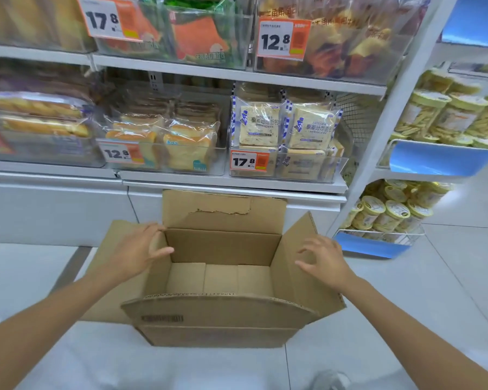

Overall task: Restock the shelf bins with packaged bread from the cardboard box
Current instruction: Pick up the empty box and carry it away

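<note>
An open cardboard box (220, 319) stands on the floor in front of the shelf, its four flaps folded out and its inside showing only bare cardboard. My left hand (141, 249) rests on the left flap at the box's rim, thumb reaching over the inside edge. My right hand (323, 261) hovers over the right flap with fingers spread and curled, holding nothing. On the lowest shelf, a clear bin (307, 175) holds white-and-blue packaged toast (310, 128). Another clear bin (164, 161) to its left holds packaged bread loaves (190, 147).
Price tags 12.8 (120, 153) and 17.8 (250, 163) hang on the bin fronts. Upper shelf bins hold more packaged bread (197, 38). A side rack (440, 161) on the right carries jars of snack sticks (448, 116). White floor tiles surround the box.
</note>
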Tool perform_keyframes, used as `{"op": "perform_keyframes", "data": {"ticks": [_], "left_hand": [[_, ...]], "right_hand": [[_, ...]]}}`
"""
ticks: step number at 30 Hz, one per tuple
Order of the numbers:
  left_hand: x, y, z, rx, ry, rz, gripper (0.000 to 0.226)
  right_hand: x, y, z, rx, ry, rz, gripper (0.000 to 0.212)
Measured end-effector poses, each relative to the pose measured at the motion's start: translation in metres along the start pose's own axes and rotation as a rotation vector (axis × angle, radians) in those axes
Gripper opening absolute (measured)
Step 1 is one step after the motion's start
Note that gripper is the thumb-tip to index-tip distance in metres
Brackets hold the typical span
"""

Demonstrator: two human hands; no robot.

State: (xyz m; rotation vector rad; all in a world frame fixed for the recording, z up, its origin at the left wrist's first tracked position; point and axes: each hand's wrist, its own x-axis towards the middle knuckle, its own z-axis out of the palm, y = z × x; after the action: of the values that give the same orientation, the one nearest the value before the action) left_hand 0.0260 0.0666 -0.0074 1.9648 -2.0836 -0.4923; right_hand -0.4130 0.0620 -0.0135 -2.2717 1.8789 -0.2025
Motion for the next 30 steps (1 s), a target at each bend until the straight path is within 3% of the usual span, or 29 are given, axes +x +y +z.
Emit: {"op": "perform_keyframes", "data": {"ticks": [5, 11, 16, 19, 24, 27, 29, 30], "left_hand": [[-0.012, -0.054, 0.014, 0.074, 0.077, -0.268, 0.076], [0.002, -0.08, 0.027, -0.231, 0.099, -0.622, 0.119], [-0.003, -0.092, 0.029, -0.131, 0.061, -0.746, 0.13], [-0.008, -0.099, 0.036, -0.26, 0.017, -0.726, 0.134], [-0.013, -0.089, 0.031, -0.242, 0.106, -0.615, 0.114], [-0.005, -0.085, 0.024, -0.267, 0.045, -0.538, 0.061], [-0.002, -0.067, 0.024, -0.464, -0.015, -0.559, 0.02], [-0.002, -0.057, 0.026, -0.563, -0.069, -0.578, 0.015]], "right_hand": [[-0.01, 0.012, 0.021, 0.177, -0.115, 0.158, 0.053], [-0.001, 0.006, 0.03, 0.36, 0.004, 0.267, 0.081], [-0.001, -0.008, 0.038, 0.408, -0.039, 0.213, 0.07], [-0.001, -0.01, 0.039, 0.407, -0.027, 0.199, 0.064], [0.001, -0.018, 0.04, 0.45, -0.026, 0.207, 0.064], [0.003, -0.024, 0.046, 0.514, -0.031, 0.268, 0.072], [0.004, -0.028, 0.049, 0.545, -0.039, 0.303, 0.074], [0.004, -0.029, 0.049, 0.544, -0.045, 0.314, 0.073]]}}
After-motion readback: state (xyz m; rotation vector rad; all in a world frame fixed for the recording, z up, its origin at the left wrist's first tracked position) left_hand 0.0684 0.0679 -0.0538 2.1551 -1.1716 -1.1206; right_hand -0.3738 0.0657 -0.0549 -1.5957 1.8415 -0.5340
